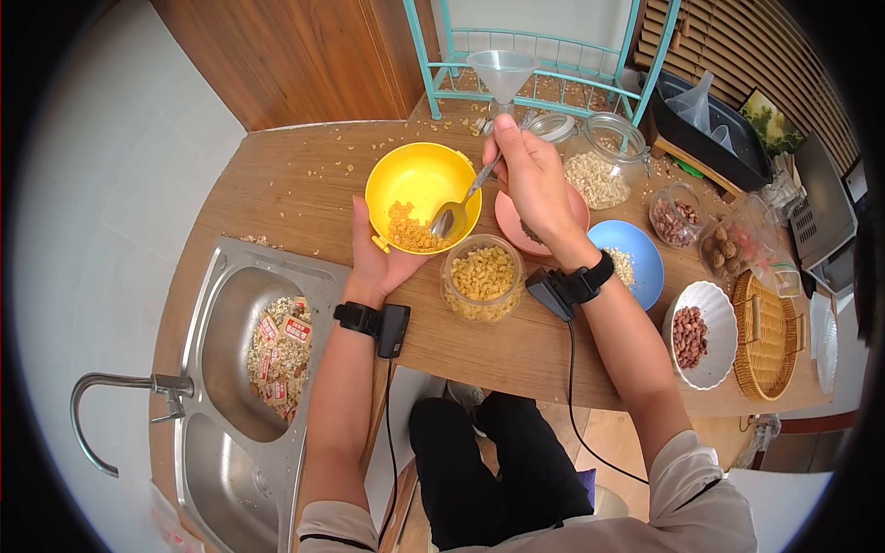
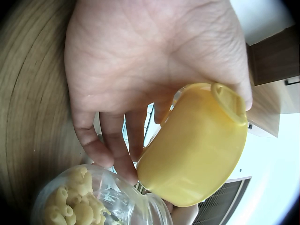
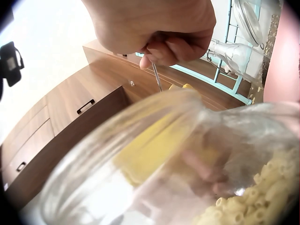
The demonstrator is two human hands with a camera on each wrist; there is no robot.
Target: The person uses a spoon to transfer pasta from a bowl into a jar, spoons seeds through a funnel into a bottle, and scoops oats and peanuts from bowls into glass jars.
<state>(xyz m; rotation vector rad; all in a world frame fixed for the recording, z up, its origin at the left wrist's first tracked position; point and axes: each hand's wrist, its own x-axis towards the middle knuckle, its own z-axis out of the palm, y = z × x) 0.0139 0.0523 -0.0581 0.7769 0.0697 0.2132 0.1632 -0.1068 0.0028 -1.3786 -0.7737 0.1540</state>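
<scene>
My left hand [image 1: 373,265] holds a yellow bowl [image 1: 417,170] tilted over the counter, thumb by its rim and fingers under its side. Orange-yellow small pieces [image 1: 410,230] lie in the low part of the bowl. In my right hand [image 1: 535,180] a metal spoon [image 1: 449,219] is gripped by its handle, its tip among these pieces. The left wrist view shows the underside of the yellow bowl [image 2: 201,150] and its small tab. Just below the bowl stands a clear jar with macaroni [image 1: 484,274]; its glass blocks much of the right wrist view.
A clear funnel [image 1: 504,74] rises behind the right hand. Right of it are an oat jar [image 1: 595,180], pink plate [image 1: 507,217], blue plate [image 1: 650,276], white peanut bowl [image 1: 722,300] and wicker basket [image 1: 761,355]. The sink [image 1: 210,295] is at left; a teal rack [image 1: 424,55] stands behind.
</scene>
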